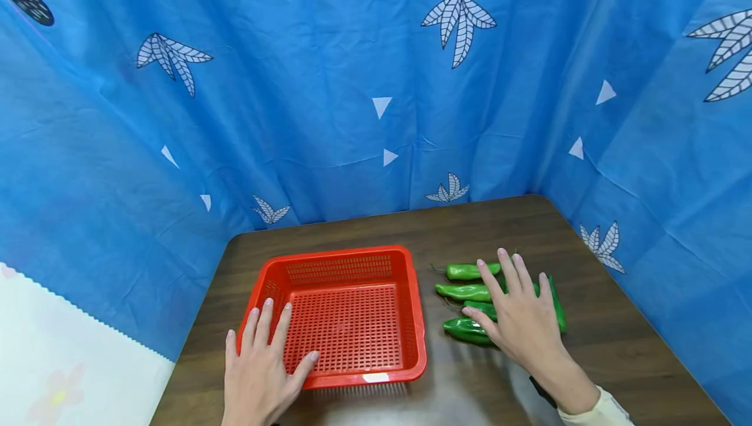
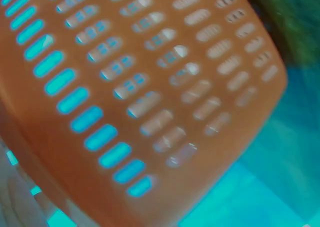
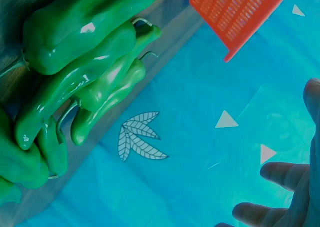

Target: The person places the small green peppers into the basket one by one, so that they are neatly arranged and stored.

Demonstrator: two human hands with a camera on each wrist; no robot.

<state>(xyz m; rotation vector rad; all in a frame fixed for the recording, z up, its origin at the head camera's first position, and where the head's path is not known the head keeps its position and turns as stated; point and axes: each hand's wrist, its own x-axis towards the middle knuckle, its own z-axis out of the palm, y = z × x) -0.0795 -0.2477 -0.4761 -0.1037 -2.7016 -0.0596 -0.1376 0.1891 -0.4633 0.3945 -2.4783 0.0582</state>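
Observation:
A red plastic basket [image 1: 346, 328] with slotted walls stands on the table, nothing in it. Over its front left corner is my left hand [image 1: 258, 367], fingers straight and spread, holding nothing. Several long green peppers [image 1: 464, 293] lie in a pile right of the basket. My right hand [image 1: 519, 325] hovers above them with spread fingers and hides part of the pile. In the right wrist view, glossy peppers [image 3: 80, 77] with thin curved stems lie apart from that hand's fingers [image 3: 282, 174]. The left wrist view is filled by the basket's slotted wall [image 2: 100, 132].
The brown wood-grain table [image 1: 482, 224] has rounded back corners. A blue patterned curtain [image 1: 329, 119] surrounds it at the back and sides. A white cloth with a scalloped edge [image 1: 64, 354] hangs at the left.

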